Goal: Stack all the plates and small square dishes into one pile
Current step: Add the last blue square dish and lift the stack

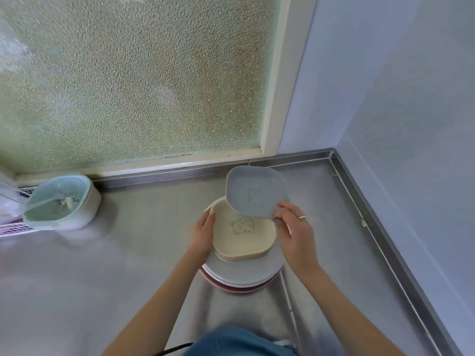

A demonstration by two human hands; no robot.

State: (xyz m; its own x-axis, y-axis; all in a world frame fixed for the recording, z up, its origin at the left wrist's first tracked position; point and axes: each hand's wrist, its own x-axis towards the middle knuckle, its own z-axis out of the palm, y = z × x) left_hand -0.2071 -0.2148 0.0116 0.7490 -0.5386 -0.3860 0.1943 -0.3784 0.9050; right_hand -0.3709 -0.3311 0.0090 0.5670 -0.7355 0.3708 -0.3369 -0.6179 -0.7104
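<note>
**Blue dish tilted over the pile**

You stand at a steel counter [102, 253] below a frosted window [128, 73], with a mint-lidded container [61, 201] far to your left. The stack of round plates [241, 274] sits near the back right corner, and a cream square dish [244, 232] rests on top. Your right hand [295, 235] pinches the near edge of a blue square dish [255, 192], tilted above the cream one. Your left hand [203, 233] rests against the cream dish's left side, fingers relaxed.

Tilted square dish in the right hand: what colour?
Pale blue-grey dish, seen in the head view.
</note>
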